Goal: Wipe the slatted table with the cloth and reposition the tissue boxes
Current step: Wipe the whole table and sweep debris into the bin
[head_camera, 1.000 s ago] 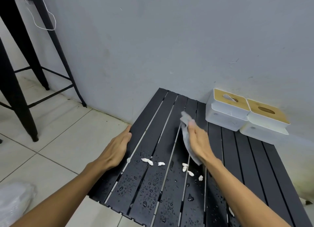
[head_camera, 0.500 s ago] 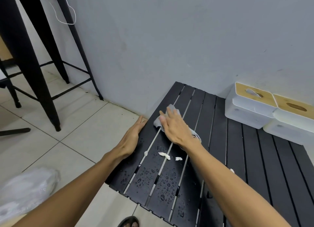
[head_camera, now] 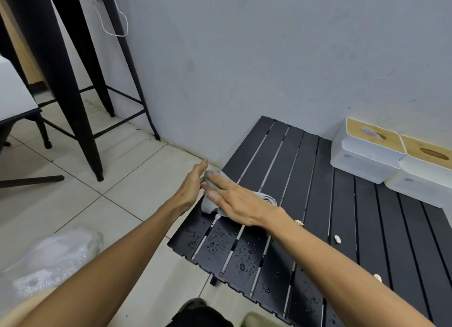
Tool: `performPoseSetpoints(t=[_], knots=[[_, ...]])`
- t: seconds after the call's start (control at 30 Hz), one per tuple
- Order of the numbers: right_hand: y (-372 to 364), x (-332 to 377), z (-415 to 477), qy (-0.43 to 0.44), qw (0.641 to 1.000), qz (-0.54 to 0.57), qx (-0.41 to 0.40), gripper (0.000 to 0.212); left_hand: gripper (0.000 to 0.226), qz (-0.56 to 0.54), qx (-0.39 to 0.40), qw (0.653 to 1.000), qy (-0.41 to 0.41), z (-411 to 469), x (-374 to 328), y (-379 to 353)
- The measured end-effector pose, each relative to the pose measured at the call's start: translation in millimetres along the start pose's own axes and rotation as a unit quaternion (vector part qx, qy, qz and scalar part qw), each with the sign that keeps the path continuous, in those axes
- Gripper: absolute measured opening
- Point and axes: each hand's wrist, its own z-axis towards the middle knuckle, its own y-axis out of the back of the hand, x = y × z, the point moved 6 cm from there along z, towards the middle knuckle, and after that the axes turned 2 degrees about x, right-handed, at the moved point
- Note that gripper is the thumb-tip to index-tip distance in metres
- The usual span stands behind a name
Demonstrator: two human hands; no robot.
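A low black slatted table stands against the grey wall, with water drops on its near left slats. My right hand presses flat, fingers straight, on a grey cloth at the table's left edge. Cupped against that edge just beside the cloth is my left hand, its fingers straight. Two white tissue boxes with wooden lids sit at the table's far right: one nearer the wall, the other to its right. Small white crumbs lie on the slats behind my right forearm.
A tall black metal stool stands on the tiled floor at the left, with a white cord hanging by it. A clear plastic bag lies on the floor at the lower left. A dark shoe shows at the bottom.
My right hand has swept the cloth leftward across the slats to the table's left edge, taking the crumbs that lay near the left with it. My left hand stays cupped at that edge.
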Motion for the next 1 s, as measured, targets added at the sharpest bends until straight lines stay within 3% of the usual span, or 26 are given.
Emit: performPoseSetpoints(t=[0.13, 0.27, 0.63, 0.7, 0.77, 0.87, 1.0], knots=[[-4, 22, -11, 0.063, 0.998, 0.013, 0.021, 0.053, 0.072, 0.016, -0.01, 1.0, 0.015, -2, 3, 13], [-6, 35, -25, 0.119, 0.992, 0.009, 0.03, 0.048, 0.053, 0.017, -0.005, 1.0, 0.012, -1, 7, 18], [-1, 40, -86, 0.233, 0.972, -0.033, 0.029, 0.041, 0.053, 0.07, 0.042, 0.997, 0.013, -1, 13, 8], [11, 25, -92, 0.177, 0.983, 0.022, -0.03, 0.04, 0.053, 0.07, 0.053, 0.996, 0.016, -2, 12, 3], [34, 11, -93, 0.081, 0.978, 0.111, -0.16, 0.038, 0.053, 0.066, 0.064, 0.996, 0.013, -2, 11, -2], [63, -11, -85, -0.073, 0.921, 0.209, -0.32, 0.053, 0.053, 0.074, 0.073, 0.995, 0.001, -5, 8, -9], [93, -39, -61, -0.197, 0.864, 0.222, -0.407, 0.057, 0.044, 0.145, 0.086, 0.985, -0.032, -12, 5, -14]])
